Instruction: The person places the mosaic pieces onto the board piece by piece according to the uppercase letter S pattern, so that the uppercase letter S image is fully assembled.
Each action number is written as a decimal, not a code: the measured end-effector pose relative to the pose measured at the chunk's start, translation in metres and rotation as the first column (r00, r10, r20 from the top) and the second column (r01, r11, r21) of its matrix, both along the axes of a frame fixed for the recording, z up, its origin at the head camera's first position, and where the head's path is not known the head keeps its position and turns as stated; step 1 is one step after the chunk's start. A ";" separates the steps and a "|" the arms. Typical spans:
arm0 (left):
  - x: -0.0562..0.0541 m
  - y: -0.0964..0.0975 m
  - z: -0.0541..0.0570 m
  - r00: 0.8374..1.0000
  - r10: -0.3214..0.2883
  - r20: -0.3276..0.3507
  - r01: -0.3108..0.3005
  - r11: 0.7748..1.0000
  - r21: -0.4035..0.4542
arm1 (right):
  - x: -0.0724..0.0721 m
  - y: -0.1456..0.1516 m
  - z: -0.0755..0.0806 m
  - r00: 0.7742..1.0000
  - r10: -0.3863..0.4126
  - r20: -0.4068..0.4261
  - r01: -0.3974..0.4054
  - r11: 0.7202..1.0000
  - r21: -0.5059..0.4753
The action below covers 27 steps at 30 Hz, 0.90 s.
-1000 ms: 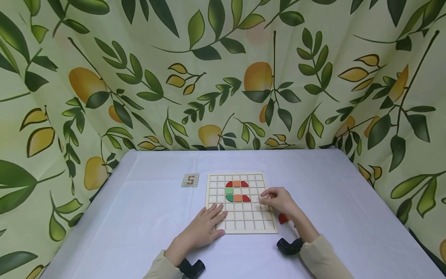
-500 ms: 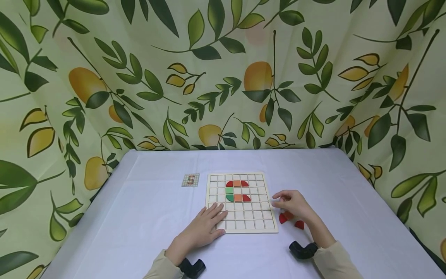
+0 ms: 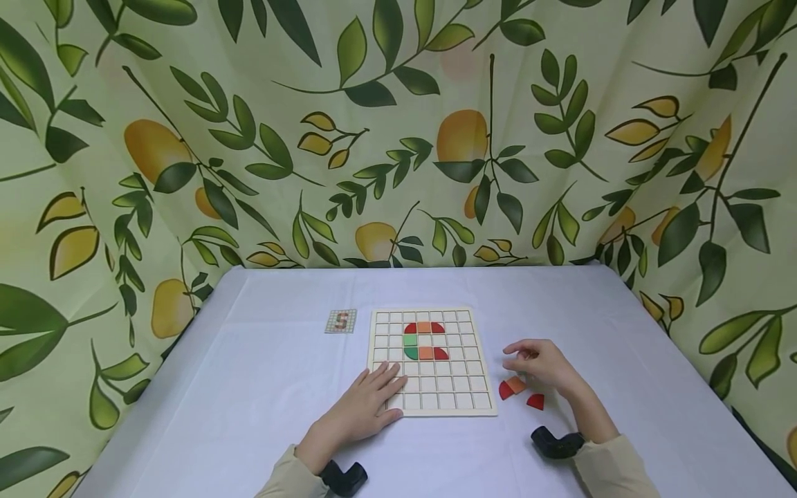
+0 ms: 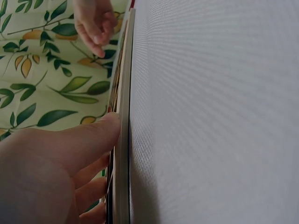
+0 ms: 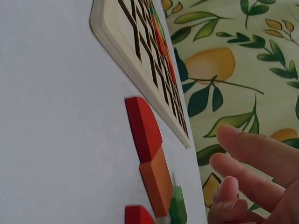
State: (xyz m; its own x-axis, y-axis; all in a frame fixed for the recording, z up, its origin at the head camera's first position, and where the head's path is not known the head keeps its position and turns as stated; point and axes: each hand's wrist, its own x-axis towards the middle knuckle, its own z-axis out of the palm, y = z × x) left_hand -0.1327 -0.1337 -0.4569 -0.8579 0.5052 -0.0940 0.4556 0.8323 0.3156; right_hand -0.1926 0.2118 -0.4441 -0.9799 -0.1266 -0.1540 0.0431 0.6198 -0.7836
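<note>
A square wooden grid board (image 3: 445, 384) lies on the table with red, orange and green tiles in its upper middle cells. Across its lower left corner my left hand (image 3: 364, 408) lies flat, fingers spread; the left wrist view shows the thumb on the board's edge. My right hand (image 3: 542, 363) hovers right of the board with loosely bent fingers and nothing between them. Just below it are a red quarter-round tile (image 3: 505, 391) touching an orange square tile (image 3: 515, 384), and another red quarter-round tile (image 3: 535, 401). A green tile (image 5: 178, 205) shows beside the orange one in the right wrist view.
Left of the board's top corner lies a small card (image 3: 340, 321) printed with a grid and an S-shaped figure. White cloth (image 3: 261, 346) covers the table. A curtain with leaf and fruit prints (image 3: 398, 138) hangs behind and along both sides.
My right hand has moved from over the board's right edge out to the right, uncovering the loose red and orange tiles. The left hand has stayed put.
</note>
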 end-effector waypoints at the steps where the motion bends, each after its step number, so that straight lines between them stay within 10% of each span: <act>1: 0.000 0.000 0.000 1.000 0.000 -0.001 0.000 1.000 -0.001 | 0.000 0.002 -0.001 1.000 0.003 -0.002 -0.003 1.000 0.000; 27: 0.002 0.000 0.001 1.000 0.001 -0.001 -0.001 1.000 -0.003 | -0.001 0.031 -0.011 0.999 0.002 0.041 -0.005 0.997 0.075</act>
